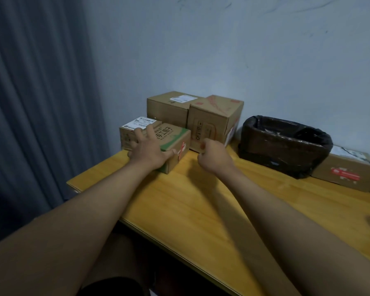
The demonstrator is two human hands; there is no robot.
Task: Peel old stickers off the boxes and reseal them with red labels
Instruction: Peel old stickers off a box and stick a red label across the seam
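Note:
A low cardboard box with green print point(175, 137) sits at the far left of the wooden table point(201, 199). My left hand point(150, 150) lies flat on its top, fingers spread, thumb at the near right corner by a red and white sticker point(183, 148). A small box with a white label point(135, 127) touches it on the left. My right hand point(214, 155) hovers just right of the green box, fingers curled; whether it pinches anything is unclear. Behind stand two taller boxes, one with a white label point(169, 107), one with red print point(216, 120).
A dark bin lined with a black bag point(284, 144) stands against the wall on the right. Beyond it lies a box with a red label point(348, 174). A grey curtain point(36, 103) hangs at the left, past the table's edge.

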